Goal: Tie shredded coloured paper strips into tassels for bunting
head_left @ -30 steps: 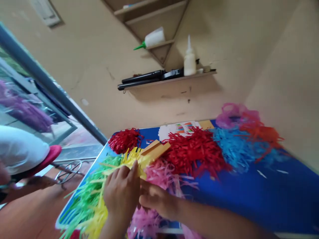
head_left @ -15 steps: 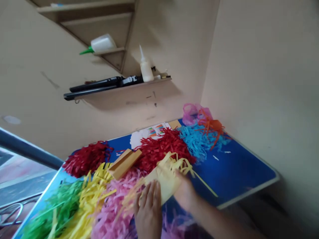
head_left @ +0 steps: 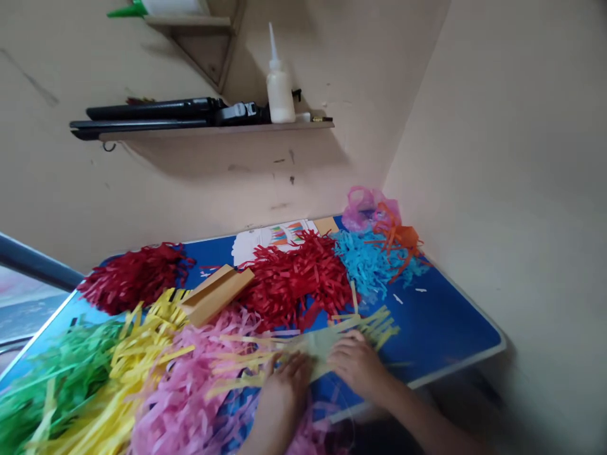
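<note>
A pale yellow sheet of tissue paper (head_left: 318,343), cut into fringe at both ends, lies stretched sideways near the table's front edge. My left hand (head_left: 287,385) is closed on its left part, fingers bent and somewhat blurred. My right hand (head_left: 355,361) grips the right part, its fingers curled over the paper. Loose yellow strips spread left over a pink shredded-paper heap (head_left: 175,385) and right onto the blue tabletop (head_left: 446,335). Directly behind the sheet is a red fringed-paper heap (head_left: 298,275).
Green (head_left: 71,360) and yellow paper fringe (head_left: 142,347) fill the left side. A folded tan card (head_left: 218,294) rests on the heaps. Blue fringe (head_left: 365,259), orange strips (head_left: 403,240) and a pink plastic bag (head_left: 365,208) sit at the back corner. A glue bottle (head_left: 281,95) stands on the wall shelf (head_left: 227,129).
The yellow sheet has gone from raised and tilted to lying flatter, its fringes spread left and right. My right hand has turned palm down onto it. The camera view has shifted.
</note>
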A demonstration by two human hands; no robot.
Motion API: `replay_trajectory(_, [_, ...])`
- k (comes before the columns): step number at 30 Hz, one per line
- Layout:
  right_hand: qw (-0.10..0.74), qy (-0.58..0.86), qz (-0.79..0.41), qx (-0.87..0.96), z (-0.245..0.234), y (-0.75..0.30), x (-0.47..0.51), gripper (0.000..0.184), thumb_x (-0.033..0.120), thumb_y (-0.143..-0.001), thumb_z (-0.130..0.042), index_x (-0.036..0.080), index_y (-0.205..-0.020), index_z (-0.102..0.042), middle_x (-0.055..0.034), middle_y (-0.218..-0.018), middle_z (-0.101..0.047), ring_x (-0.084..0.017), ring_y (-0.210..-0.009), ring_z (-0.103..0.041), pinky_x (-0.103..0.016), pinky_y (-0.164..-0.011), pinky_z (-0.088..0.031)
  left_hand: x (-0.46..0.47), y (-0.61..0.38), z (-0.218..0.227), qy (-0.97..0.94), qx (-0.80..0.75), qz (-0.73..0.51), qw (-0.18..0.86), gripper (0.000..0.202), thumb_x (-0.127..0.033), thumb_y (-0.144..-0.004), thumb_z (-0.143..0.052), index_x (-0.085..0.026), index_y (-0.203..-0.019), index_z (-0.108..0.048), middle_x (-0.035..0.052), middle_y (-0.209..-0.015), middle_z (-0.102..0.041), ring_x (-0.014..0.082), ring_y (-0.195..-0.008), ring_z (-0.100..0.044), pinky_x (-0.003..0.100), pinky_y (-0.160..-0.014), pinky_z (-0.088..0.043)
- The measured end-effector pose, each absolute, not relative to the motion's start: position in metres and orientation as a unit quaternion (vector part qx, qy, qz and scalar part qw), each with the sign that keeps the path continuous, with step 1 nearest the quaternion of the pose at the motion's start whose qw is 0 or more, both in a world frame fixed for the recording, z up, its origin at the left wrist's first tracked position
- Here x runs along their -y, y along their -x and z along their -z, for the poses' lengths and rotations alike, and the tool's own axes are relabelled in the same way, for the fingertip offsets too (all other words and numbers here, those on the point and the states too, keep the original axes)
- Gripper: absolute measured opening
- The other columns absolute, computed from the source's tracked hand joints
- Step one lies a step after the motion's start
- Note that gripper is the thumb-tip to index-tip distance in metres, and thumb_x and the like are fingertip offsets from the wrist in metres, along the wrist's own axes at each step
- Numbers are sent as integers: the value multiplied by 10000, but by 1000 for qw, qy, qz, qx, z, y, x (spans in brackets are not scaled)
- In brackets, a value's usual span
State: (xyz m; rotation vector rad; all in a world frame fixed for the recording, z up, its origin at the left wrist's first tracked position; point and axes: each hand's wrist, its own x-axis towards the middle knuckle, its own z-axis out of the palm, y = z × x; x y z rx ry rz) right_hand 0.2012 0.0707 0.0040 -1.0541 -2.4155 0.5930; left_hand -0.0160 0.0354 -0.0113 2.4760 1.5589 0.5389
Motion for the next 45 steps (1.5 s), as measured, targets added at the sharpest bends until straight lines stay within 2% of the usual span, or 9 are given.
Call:
replay_trajectory(4, [171,441,-217,854,-7,-210,-90,212,242,-930,-573,245,-755,-693,25,-754,-731,-165,-786,-640,-331,-790,-335,-38,30,-2,-785,-574,-168,158,229,-243,-892,-524,-269,-1010,-719,43,-968,-765,210,-913,-690,371,-855,-460])
replay_trajectory(10, [150,509,-228,816,-7,-199,-102,185,282,-903,-607,227,-761,-712,6,-807,-755,-171,-792,-668,-304,-800,-342,-56,21,-20,-721,-667,-113,150,271,-415,-917,-499,-245,-964,-705,47,-863,-772,253,-861,-704,424,-854,-396])
replay_trajectory(15, [127,537,-215,806,-3,-200,-109,198,290,-909,-580,223,-771,-704,-4,-785,-743,-180,-777,-667,-292,-767,-375,-64,10,-28,-716,-683,-43,136,313,-316,-923,-456,-244,-786,-727,54,-814,-759,241,-873,-685,378,-798,-358])
replay_trajectory(22, [109,581,-188,784,-4,-198,-111,184,279,-897,-562,221,-783,-693,-40,-1006,-723,-199,-949,-665,-261,-734,-420,-73,4,-26,-711,-691,16,133,376,-347,-929,-409,-219,-775,-727,82,-788,-756,249,-778,-696,380,-772,-361])
replay_trajectory(28, [89,590,-188,780,-4,-197,-116,131,302,-895,-584,236,-893,-697,-24,-1046,-724,-188,-910,-676,-252,-722,-440,-82,6,-29,-712,-688,47,132,406,-372,-923,-413,-218,-719,-729,91,-758,-758,257,-733,-695,387,-761,-379])
replay_trajectory(32, [78,607,-181,770,-9,-193,-117,118,316,-873,-638,229,-944,-671,-39,-992,-722,-210,-872,-662,-281,-723,-436,-78,1,-32,-699,-706,52,107,327,-397,-907,-475,-194,-825,-719,107,-779,-742,284,-803,-676,419,-799,-387])
replay_trajectory(36, [105,590,-102,794,-21,-194,-112,133,282,-882,-629,196,-983,-626,-114,-1062,-671,-290,-1012,-580,-422,-915,-355,-71,-3,-30,-785,-618,-30,24,219,-244,-909,-513,-227,-1066,-664,125,-1166,-671,317,-1106,-559,484,-916,-348])
replay_trajectory(40, [121,388,-106,907,-31,-209,-105,144,139,-858,-548,215,-945,-633,-61,-962,-689,-235,-964,-574,-443,-997,-263,-75,3,-30,-881,-467,-51,46,169,-150,-861,-563,-255,-900,-690,44,-945,-715,240,-971,-581,456,-934,-366])
replay_trajectory(45, [96,346,-141,923,-25,-225,-112,185,145,-809,-541,186,-961,-639,-75,-960,-703,-230,-948,-598,-422,-958,-287,-74,1,-40,-871,-484,-72,47,139,-292,-783,-627,-208,-871,-696,83,-938,-713,294,-999,-573,608,-1091,-182])
